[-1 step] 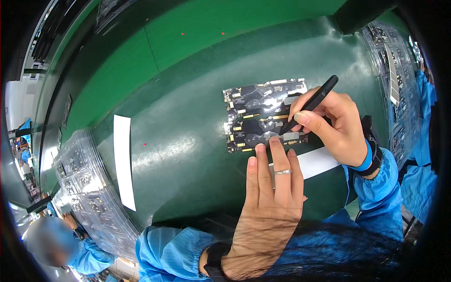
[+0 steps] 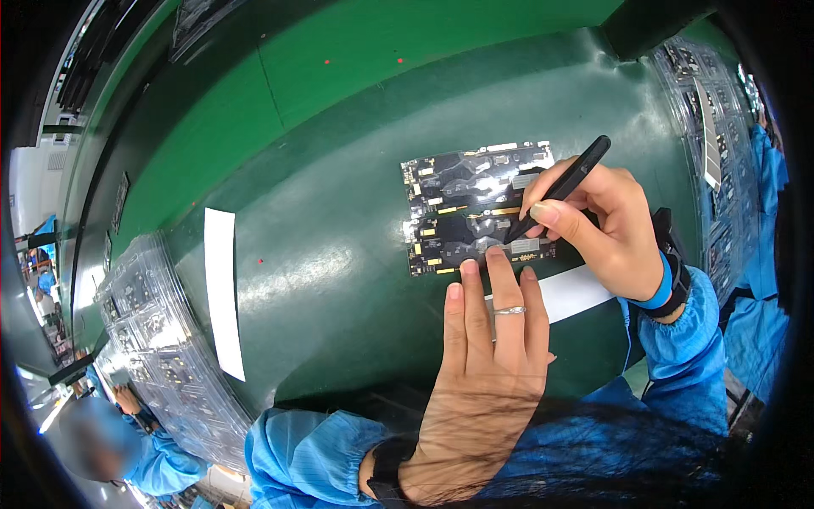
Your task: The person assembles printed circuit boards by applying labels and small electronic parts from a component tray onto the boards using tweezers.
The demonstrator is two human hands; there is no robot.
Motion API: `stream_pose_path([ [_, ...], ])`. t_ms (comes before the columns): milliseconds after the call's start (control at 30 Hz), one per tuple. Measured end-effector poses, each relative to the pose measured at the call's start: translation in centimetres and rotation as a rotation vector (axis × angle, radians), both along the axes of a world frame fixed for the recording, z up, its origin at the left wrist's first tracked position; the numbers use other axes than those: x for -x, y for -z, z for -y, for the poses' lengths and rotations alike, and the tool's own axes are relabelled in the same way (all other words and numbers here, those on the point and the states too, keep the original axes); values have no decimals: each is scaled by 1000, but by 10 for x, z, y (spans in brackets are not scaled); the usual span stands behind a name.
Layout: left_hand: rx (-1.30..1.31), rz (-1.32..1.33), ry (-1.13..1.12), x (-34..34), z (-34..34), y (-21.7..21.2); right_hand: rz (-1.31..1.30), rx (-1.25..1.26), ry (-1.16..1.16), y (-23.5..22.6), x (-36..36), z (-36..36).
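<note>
A dark circuit board panel (image 2: 434, 231) with gold contacts and black film pieces lies on the green table, a little right of the middle. My left hand (image 2: 487, 373) rests flat with its fingers stretched out. At least one of its fingertips touches the panel's near edge. My right hand (image 2: 612, 229) grips a black pen-shaped tool (image 2: 582, 166) between thumb and fingers. The tool slants down to the left, its thin tip at the film on the near half of the panel. My right fingers cover part of the panel's right side.
A white paper strip (image 2: 577, 295) lies between my hands, and another white strip (image 2: 222, 293) at the left. Stacked clear trays of boards (image 2: 161, 339) stand at the left, with more trays (image 2: 721, 110) at the far right. A co-worker's blue sleeve (image 2: 174, 465) shows at lower left.
My hands, the tool and the panel stay in place. Only the co-worker at the lower left has shifted slightly.
</note>
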State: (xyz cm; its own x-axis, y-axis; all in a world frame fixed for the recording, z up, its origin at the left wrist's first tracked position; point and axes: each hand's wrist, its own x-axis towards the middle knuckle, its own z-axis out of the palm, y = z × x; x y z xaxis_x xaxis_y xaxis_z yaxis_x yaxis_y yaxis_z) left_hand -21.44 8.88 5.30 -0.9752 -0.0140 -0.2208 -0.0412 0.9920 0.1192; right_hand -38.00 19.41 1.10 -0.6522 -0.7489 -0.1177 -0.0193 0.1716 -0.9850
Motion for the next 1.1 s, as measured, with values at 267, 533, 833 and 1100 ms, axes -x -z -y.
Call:
stream_pose_path([
  [267,-142,18,-22,12,23,-18,-165,183,105,-14,36,-23],
  [533,-261,-193,-163,57,92,-2,-120,229,290,-21,43,-37],
  [833,-444,-269,-152,55,104,7,-35,320,271,-26,40,-38],
  [1100,-456,-528,-503,126,235,30,-138,288,261,-23,40,-46],
])
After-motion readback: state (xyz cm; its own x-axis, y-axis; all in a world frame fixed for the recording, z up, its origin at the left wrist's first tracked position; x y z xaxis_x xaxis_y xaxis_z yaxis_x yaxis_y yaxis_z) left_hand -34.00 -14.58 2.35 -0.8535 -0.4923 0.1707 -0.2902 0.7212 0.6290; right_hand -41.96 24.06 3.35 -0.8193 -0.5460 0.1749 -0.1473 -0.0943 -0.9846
